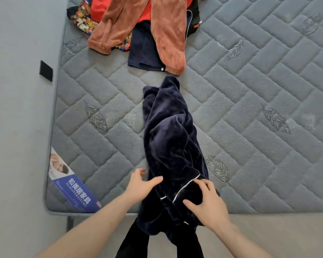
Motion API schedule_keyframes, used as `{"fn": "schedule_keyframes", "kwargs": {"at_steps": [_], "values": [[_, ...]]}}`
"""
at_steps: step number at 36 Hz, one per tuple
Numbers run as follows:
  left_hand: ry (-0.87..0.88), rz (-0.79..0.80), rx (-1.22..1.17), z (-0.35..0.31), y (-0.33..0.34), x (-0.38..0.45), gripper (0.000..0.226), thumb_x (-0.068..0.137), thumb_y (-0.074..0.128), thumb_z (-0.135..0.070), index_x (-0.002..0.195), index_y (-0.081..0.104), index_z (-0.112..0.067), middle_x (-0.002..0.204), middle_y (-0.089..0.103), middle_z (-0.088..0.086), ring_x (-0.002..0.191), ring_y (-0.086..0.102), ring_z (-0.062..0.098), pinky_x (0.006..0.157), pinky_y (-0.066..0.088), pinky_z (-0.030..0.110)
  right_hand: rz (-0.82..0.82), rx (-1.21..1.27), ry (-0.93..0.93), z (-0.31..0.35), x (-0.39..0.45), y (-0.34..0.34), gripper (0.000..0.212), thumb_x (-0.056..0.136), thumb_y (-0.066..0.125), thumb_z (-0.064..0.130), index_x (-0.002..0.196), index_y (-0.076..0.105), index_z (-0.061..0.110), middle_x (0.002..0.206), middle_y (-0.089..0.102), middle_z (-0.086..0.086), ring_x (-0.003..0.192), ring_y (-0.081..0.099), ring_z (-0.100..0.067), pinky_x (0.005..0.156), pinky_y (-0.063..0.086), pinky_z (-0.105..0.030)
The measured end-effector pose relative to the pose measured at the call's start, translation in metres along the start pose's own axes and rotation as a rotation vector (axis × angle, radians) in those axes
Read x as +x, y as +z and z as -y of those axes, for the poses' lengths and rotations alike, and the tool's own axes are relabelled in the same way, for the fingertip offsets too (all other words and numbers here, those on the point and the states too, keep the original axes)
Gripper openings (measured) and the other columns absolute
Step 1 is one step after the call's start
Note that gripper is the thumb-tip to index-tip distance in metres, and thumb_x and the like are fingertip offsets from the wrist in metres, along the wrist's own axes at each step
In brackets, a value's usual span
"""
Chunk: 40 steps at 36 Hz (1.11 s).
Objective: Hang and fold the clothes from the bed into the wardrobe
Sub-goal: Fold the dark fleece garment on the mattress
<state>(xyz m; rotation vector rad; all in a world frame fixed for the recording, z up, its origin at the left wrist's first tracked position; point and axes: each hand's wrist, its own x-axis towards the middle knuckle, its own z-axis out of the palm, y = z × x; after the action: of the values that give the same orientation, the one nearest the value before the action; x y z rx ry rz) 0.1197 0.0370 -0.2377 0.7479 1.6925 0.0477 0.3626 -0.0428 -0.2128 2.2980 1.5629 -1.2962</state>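
At near mattress edge (268, 207): navy fleece garment (172, 138) unfolded, left hand (140, 185) and right hand (207, 203) apart, both pressed on it with fingers spread. Far left, clothes pile (138, 28) untouched; wardrobe unseen.

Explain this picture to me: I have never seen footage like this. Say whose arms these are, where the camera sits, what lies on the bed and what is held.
No machine here: a person works with two bare hands. The single camera sits on the person's head, looking forward and down, so the arms reach in from the bottom edge. The surface is a grey quilted mattress with a blue label at its near left corner. A dark navy fleece garment with white piping lies crumpled lengthwise, its near end hanging over the edge. The left hand touches its side, fingers relaxed; the right hand rests on top, fingers spread. Neither plainly grips it. Farther back lies a pile: rust fleece trousers, something red, a patterned cloth and a navy piece.
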Motion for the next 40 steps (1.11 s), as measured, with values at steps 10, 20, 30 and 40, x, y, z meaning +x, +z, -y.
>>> {"fn": "schedule_keyframes", "kwargs": {"at_steps": [10,20,30,40], "values": [[-0.248,0.185,-0.128,0.078,0.025,-0.029,0.074,0.051,0.083,-0.068,0.112,0.067,-0.029,0.102,0.077,-0.009,0.089,0.075,0.008,0.080,0.058,0.027,0.105,0.057,0.318,-0.023,0.001,0.021,0.034,0.072,0.071,0.059,0.079,0.058,0.028,0.076,0.065,0.013,0.080,0.064,-0.011,0.073,0.054,-0.032],[-0.266,0.355,-0.310,0.069,0.037,-0.052,0.032,0.090,0.071,-0.046,0.119,0.069,-0.033,0.109,0.077,-0.007,0.098,0.075,0.012,0.079,0.057,0.030,0.165,0.593,0.533,-0.039,-0.001,0.012,0.115,0.057,0.094,0.046,0.149,0.029,0.023,0.132,0.060,0.000,0.119,0.061,-0.023,0.104,0.050,-0.042],[-0.300,0.353,-0.293,0.078,0.024,-0.069,0.045,0.083,0.070,-0.053,0.121,0.070,-0.028,0.111,0.077,-0.003,0.101,0.074,0.018,0.099,0.054,0.041,0.290,0.763,0.525,-0.045,-0.018,0.015,0.037,0.073,0.084,0.034,0.107,0.072,0.022,0.087,0.079,0.000,0.077,0.077,-0.016,0.060,0.057,-0.027],[0.095,0.110,-0.028,0.037,0.006,-0.119,0.053,0.095,0.064,-0.038,0.129,0.032,-0.063,0.115,0.059,-0.036,0.102,0.063,-0.009,0.094,0.053,0.025,0.002,0.630,0.428,-0.012,-0.041,-0.012,0.062,0.073,0.084,0.029,0.112,0.036,0.022,0.104,0.058,0.011,0.087,0.060,-0.002,0.069,0.046,-0.026]]}}
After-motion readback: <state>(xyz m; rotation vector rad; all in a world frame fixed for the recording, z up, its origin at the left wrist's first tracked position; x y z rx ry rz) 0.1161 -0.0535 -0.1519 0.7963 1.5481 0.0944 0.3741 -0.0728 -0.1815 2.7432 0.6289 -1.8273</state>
